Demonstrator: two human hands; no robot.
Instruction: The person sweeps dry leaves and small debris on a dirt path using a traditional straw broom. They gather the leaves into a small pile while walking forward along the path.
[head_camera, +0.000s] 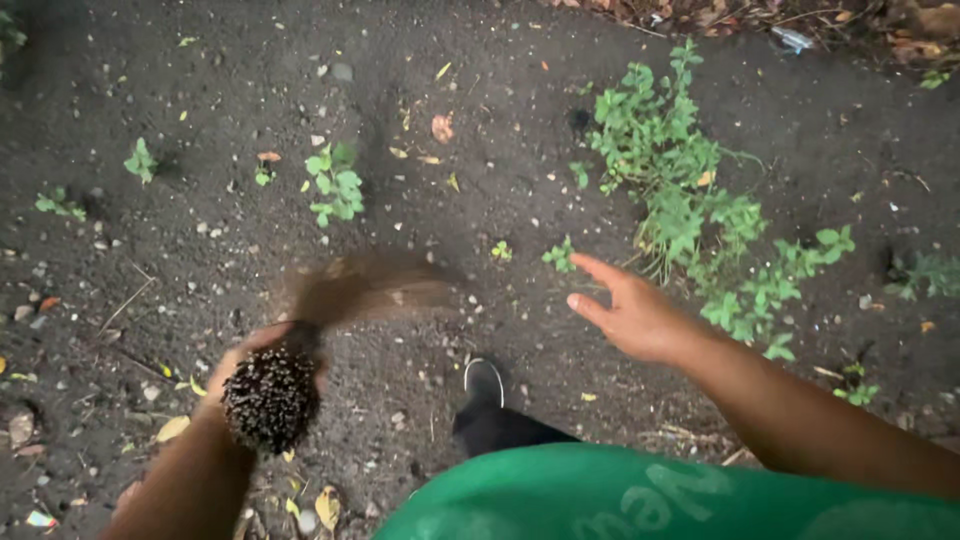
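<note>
My left hand (238, 362) grips a bundled stick broom (272, 396); I look down on its dark butt end. The broom's bristles (368, 287) fan out to the upper right over the dark soil and are blurred by motion. My right hand (630, 312) is held out over the ground to the right, holding nothing, fingers apart and pointing left. It hovers just left of a large green weed patch (690, 215). A dark shoe with a white toe (483, 383) stands between my hands, above my green shirt (640, 495).
Dark bare soil (500, 130) with pebbles and scattered yellow and brown fallen leaves. A small weed (335, 185) grows above the broom, smaller ones (140, 160) at the left. Dry leaf litter and a bit of plastic (792, 38) lie along the top right edge.
</note>
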